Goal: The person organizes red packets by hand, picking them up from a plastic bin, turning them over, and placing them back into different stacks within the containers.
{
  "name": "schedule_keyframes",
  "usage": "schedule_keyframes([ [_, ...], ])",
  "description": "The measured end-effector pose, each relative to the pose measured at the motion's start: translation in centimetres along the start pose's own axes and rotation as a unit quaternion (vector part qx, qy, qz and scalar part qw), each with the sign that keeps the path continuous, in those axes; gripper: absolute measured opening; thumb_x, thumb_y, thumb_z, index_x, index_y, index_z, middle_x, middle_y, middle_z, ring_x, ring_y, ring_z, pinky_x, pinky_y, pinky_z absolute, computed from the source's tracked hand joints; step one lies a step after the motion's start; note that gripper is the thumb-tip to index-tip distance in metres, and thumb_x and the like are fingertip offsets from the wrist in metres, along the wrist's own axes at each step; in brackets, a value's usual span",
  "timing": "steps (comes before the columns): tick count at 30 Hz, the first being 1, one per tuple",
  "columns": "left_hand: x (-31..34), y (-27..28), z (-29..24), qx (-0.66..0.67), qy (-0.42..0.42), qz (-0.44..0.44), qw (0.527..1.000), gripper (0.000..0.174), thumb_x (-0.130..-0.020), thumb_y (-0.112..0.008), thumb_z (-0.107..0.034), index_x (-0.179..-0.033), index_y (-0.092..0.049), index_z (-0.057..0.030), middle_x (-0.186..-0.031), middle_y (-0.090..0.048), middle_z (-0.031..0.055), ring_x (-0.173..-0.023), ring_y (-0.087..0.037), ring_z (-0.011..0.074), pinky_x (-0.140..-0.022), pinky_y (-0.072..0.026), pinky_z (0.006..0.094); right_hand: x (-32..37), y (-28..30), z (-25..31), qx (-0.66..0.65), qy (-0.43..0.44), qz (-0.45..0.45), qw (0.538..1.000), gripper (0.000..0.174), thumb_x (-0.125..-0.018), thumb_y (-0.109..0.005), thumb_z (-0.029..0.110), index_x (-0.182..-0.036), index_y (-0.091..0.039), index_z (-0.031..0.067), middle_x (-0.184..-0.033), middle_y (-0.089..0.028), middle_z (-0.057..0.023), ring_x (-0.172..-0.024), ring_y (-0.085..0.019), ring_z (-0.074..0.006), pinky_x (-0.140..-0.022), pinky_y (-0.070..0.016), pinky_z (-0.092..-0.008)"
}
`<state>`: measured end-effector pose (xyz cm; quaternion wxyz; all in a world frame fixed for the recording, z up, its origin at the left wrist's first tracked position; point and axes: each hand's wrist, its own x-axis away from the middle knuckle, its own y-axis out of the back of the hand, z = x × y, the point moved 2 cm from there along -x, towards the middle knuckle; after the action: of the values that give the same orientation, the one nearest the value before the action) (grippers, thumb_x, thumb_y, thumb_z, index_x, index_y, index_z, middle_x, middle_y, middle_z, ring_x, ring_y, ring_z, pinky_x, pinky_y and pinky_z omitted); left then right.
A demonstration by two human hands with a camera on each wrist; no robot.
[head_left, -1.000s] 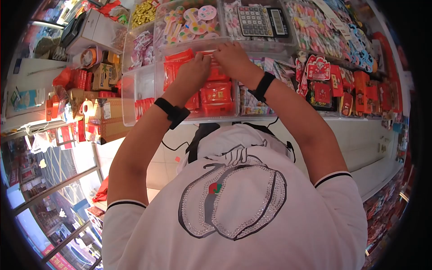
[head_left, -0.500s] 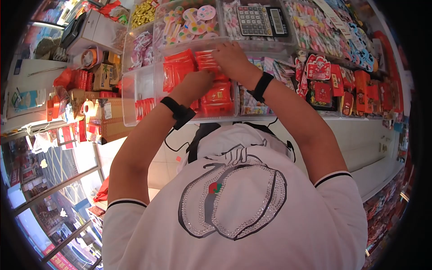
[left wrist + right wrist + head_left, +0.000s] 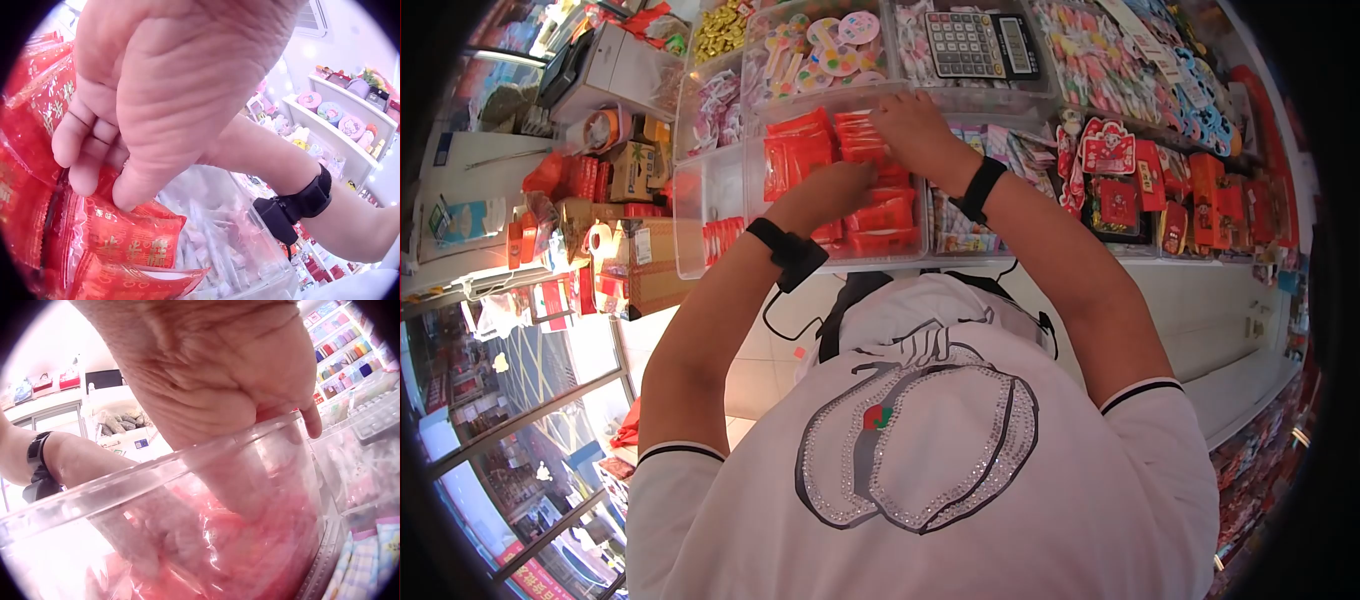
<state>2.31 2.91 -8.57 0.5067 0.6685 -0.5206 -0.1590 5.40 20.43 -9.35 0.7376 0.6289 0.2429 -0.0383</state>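
In the head view, the left hand point(image 3: 840, 192) is over the near part of a clear bin point(image 3: 800, 262) of red snack packets point(image 3: 797, 160). Its fingers and thumb curl around the top edge of a red packet point(image 3: 134, 240) with gold print, as the left wrist view shows. The right hand point(image 3: 915, 128) reaches into the far right corner of that bin, beside the standing row of packets. Through the clear wall in the right wrist view, the right thumb dips down among the packets, while one finger rests outside the rim; what it holds cannot be told.
Other clear bins surround this one, with gold-wrapped sweets point(image 3: 718, 32), purple-wrapped pieces point(image 3: 715, 108) and round colourful lollipops point(image 3: 838, 48). A calculator point(image 3: 983, 47) lies on the bin at the back. Red envelopes point(image 3: 1150, 178) stand to the right, and cardboard boxes point(image 3: 655, 262) to the left.
The left hand has come back from the far packets beside the right hand toward the near ones, uncovering the upper rows. The right hand has stayed almost in place.
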Motion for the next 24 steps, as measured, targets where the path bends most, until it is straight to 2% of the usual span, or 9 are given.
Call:
schedule_keyframes([
  [3, 0.2, 0.3, 0.5, 0.007, -0.052, -0.026, 0.998, 0.019, -0.089, -0.062, -0.015, -0.104, -0.062, -0.003, -0.096, -0.07, 0.0183, -0.094, -0.067, 0.0394, -0.082, -0.052, 0.0473, 0.0, 0.0, 0.0, -0.007, 0.0, -0.002, 1.0, 0.014, -0.079, -0.064, 0.009, -0.091, -0.071, 0.0085, -0.101, -0.066, -0.0113, -0.105, -0.061, -0.03, -0.088, -0.0444, -0.0458],
  [7, -0.2, 1.2, 1.1, -0.019, -0.019, -0.095, 0.995, 0.018, -0.092, -0.059, -0.015, -0.103, -0.063, -0.0017, -0.097, -0.067, 0.0208, -0.095, -0.066, 0.0399, -0.085, -0.0518, 0.0481, 0.0, 0.0, 0.0, -0.026, -0.007, 0.013, 1.0, 0.012, -0.078, -0.066, 0.009, -0.088, -0.072, 0.0096, -0.102, -0.066, -0.0115, -0.106, -0.061, -0.0303, -0.089, -0.044, -0.0461],
  [10, -0.2, 1.4, 1.2, -0.03, -0.024, -0.127, 0.991, 0.017, -0.093, -0.058, -0.015, -0.102, -0.063, -0.0007, -0.098, -0.065, 0.0225, -0.097, -0.065, 0.0403, -0.086, -0.0514, 0.0493, -0.2, -0.1, -0.1, -0.009, -0.022, 0.071, 0.997, 0.02, -0.076, -0.073, 0.013, -0.095, -0.071, 0.0097, -0.108, -0.064, -0.0093, -0.112, -0.058, -0.0296, -0.094, -0.0415, -0.0448],
  [13, -0.4, 1.3, 1.0, -0.029, -0.023, -0.133, 0.99, 0.016, -0.094, -0.058, -0.014, -0.1, -0.061, 0.0003, -0.098, -0.064, 0.0236, -0.098, -0.064, 0.0411, -0.087, -0.0511, 0.05, -0.1, -0.2, -0.1, -0.007, -0.02, 0.072, 0.997, 0.019, -0.076, -0.073, 0.013, -0.094, -0.071, 0.0098, -0.108, -0.064, -0.0092, -0.112, -0.058, -0.0295, -0.095, -0.0413, -0.0453],
  [16, -0.6, 1.0, 1.1, -0.016, -0.022, -0.142, 0.989, 0.016, -0.093, -0.059, -0.013, -0.098, -0.056, 0.0022, -0.098, -0.064, 0.0256, -0.097, -0.064, 0.0429, -0.085, -0.0512, 0.05, -0.1, -0.1, -0.1, -0.013, 0.002, 0.016, 1.0, 0.012, -0.079, -0.065, 0.011, -0.086, -0.074, 0.01, -0.103, -0.066, -0.0122, -0.106, -0.061, -0.0304, -0.09, -0.0438, -0.0466],
  [17, -0.7, 0.8, 1.2, -0.004, -0.012, -0.145, 0.989, 0.017, -0.093, -0.06, -0.012, -0.098, -0.054, 0.0027, -0.098, -0.064, 0.0263, -0.097, -0.064, 0.0436, -0.084, -0.0512, 0.05, -0.1, -0.2, -0.2, -0.013, -0.006, 0.042, 0.999, 0.012, -0.078, -0.069, 0.014, -0.089, -0.073, 0.0101, -0.105, -0.065, -0.0114, -0.108, -0.06, -0.0303, -0.092, -0.043, -0.0462],
  [19, -0.9, 0.3, 1.6, 0.013, 0.007, -0.15, 0.989, 0.02, -0.093, -0.061, -0.012, -0.099, -0.051, 0.0034, -0.098, -0.063, 0.0277, -0.096, -0.064, 0.0447, -0.083, -0.0512, 0.0502, -0.3, 0.4, -0.2, -0.013, -0.022, 0.095, 0.995, 0.022, -0.076, -0.076, 0.021, -0.094, -0.071, 0.0103, -0.109, -0.064, -0.0098, -0.112, -0.058, -0.03, -0.096, -0.0414, -0.0453],
  [24, -1.1, -0.1, 1.3, 0.022, 0.031, -0.16, 0.986, 0.025, -0.092, -0.062, -0.014, -0.102, -0.048, 0.0039, -0.098, -0.063, 0.0283, -0.096, -0.065, 0.0452, -0.081, -0.052, 0.0514, -0.7, 1.2, 0.0, -0.025, -0.027, 0.146, 0.989, 0.038, -0.069, -0.084, 0.03, -0.099, -0.071, 0.0107, -0.113, -0.063, -0.0104, -0.114, -0.058, -0.0304, -0.099, -0.0417, -0.0454],
])
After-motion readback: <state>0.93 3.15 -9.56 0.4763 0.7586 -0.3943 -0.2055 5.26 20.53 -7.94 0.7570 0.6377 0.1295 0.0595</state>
